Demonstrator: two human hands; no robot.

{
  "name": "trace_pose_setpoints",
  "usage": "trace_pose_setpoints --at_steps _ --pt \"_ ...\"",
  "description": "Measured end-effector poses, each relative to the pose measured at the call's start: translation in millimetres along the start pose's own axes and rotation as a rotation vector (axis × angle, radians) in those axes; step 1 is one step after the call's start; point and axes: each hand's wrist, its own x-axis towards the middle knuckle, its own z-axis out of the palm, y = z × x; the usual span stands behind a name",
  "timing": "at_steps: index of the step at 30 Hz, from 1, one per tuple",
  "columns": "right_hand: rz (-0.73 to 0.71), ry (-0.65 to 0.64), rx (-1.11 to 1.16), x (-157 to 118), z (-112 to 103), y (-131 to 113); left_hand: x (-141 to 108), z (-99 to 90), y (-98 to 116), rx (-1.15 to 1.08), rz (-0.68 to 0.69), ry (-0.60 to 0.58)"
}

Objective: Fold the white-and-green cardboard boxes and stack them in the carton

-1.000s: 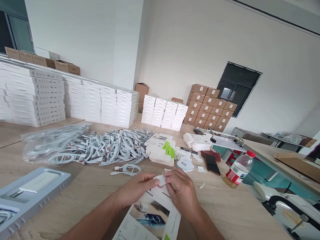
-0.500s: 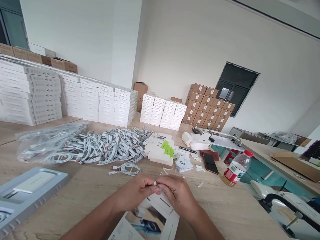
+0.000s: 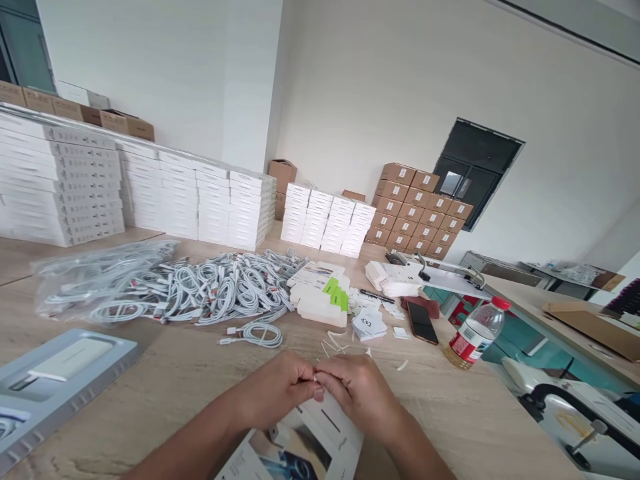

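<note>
Bright even indoor light, faint soft shadows, wide-angle curving at edges, slight blur on left hand (image 3: 275, 390), right hand (image 3: 357, 393)

A printed leaflet (image 3: 320, 447) lies on the table (image 3: 450, 427), in front of loose cables (image 3: 200, 290).

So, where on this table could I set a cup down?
Bare wood of the table shows right of the right hand, below the water bottle. A smaller strip lies between the grey tray and the coiled cable. It's crowded around the white cartons, small white cards and the heap of cables.
</note>
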Motion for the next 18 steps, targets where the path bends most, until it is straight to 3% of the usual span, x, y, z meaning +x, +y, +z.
trace_pose_setpoints --at_steps 13,18 --pt "0.006 -0.013 0.026 -1 -1 -5 0 -1.5 0 -0.006 0.008 0.000" --pt "0.117 0.093 -0.043 1 -5 15 2 -6.6 -6 -0.002 -0.127 0.018"
